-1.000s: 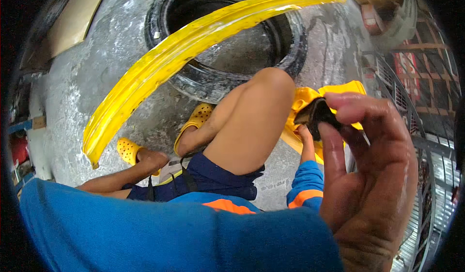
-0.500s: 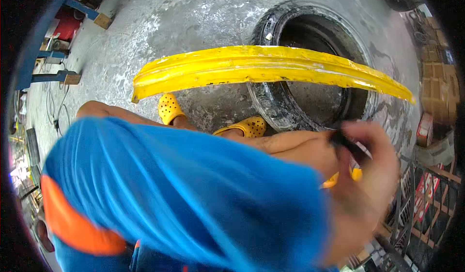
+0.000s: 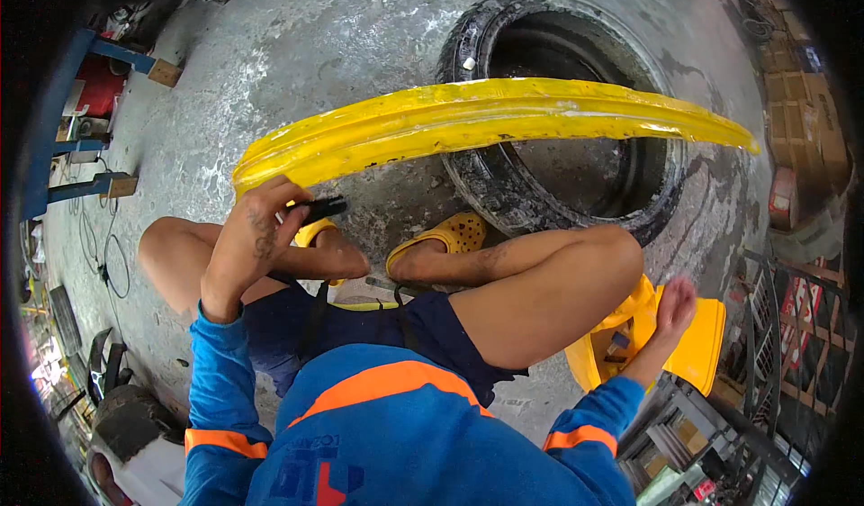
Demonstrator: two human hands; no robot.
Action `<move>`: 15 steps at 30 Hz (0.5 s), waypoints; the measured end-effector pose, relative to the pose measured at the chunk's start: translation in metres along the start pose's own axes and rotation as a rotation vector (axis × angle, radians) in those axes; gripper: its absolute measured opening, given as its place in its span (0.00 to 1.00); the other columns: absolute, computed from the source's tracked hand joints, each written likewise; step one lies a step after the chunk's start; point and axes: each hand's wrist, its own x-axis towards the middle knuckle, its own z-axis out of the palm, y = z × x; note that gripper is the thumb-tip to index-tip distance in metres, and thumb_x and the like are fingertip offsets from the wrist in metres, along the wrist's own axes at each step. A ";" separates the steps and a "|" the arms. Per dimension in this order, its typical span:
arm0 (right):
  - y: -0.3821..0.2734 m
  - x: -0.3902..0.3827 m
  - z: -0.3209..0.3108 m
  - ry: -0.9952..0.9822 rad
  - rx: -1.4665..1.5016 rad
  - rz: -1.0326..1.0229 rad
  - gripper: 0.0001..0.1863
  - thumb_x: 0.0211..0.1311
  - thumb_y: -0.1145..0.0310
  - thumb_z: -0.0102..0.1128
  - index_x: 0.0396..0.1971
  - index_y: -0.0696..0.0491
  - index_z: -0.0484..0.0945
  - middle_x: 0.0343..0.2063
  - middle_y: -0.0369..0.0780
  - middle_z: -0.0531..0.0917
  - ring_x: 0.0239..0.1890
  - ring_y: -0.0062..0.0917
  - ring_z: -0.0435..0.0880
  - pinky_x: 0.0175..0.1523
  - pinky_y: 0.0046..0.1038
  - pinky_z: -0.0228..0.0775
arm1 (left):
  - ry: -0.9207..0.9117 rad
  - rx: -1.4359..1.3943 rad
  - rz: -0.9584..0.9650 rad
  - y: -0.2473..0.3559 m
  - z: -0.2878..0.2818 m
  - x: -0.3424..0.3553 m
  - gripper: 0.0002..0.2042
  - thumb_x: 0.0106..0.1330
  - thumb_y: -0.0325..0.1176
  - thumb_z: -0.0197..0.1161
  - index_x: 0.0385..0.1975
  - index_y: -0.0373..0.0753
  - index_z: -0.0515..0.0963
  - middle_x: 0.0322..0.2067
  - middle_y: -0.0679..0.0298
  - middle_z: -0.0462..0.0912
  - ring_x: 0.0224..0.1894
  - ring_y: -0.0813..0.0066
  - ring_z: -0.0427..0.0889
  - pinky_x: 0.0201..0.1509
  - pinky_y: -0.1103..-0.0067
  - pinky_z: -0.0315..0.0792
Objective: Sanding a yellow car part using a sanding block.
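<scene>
Head view of a seated person in a blue shirt. The left hand is closed in a pinch on a small black object, whose near end is hidden by the fingers; its exact kind is hard to make out. Directly beyond this hand runs a long, curved yellow strip. The knuckles overlap its lower edge near its left end, so contact cannot be determined. To the right of the left hand and farther out, the strip crosses a worn black tire, covering part of its rim and opening. The right hand is slightly blurred, its fingers upward; whether it is open or closed cannot be told. It overlaps a yellow container, partly concealed by the forearm and knee, with indistinct small items inside. Below the left hand, the left yellow clog is partly masked by the black object and the leg. Beyond the right hand, stacked cardboard boxes fade into the dark rim. Writing: a printed emblem with lettering on the shirt front, foreshortened and partly lost in folds.
</scene>
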 end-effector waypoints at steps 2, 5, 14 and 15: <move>0.010 0.065 0.099 0.394 -0.138 -0.023 0.14 0.72 0.62 0.60 0.46 0.58 0.79 0.53 0.47 0.82 0.60 0.40 0.78 0.68 0.42 0.71 | 0.015 0.038 0.070 0.000 -0.001 0.007 0.07 0.66 0.23 0.64 0.41 0.33 0.81 0.38 0.52 0.83 0.40 0.51 0.84 0.44 0.66 0.77; 0.075 0.149 0.248 -0.043 -0.375 0.184 0.22 0.75 0.58 0.52 0.45 0.66 0.81 0.48 0.55 0.84 0.53 0.47 0.84 0.66 0.47 0.74 | 0.068 0.042 0.159 -0.002 -0.003 0.015 0.07 0.66 0.24 0.64 0.42 0.33 0.81 0.38 0.52 0.83 0.38 0.52 0.85 0.42 0.66 0.77; 0.336 0.139 0.415 -0.469 -2.181 -0.192 0.50 0.74 0.31 0.37 0.68 0.69 0.65 0.69 0.68 0.62 0.72 0.59 0.63 0.77 0.57 0.48 | 0.216 -0.073 0.172 -0.031 -0.014 -0.025 0.07 0.65 0.23 0.65 0.42 0.33 0.81 0.36 0.52 0.83 0.34 0.55 0.84 0.37 0.69 0.77; 0.354 0.121 0.423 -0.429 -2.220 -0.131 0.53 0.73 0.29 0.35 0.73 0.68 0.58 0.73 0.67 0.55 0.77 0.58 0.54 0.79 0.57 0.37 | 0.246 -0.072 0.144 -0.036 -0.013 -0.030 0.07 0.65 0.22 0.65 0.42 0.32 0.81 0.35 0.52 0.83 0.33 0.56 0.84 0.36 0.70 0.77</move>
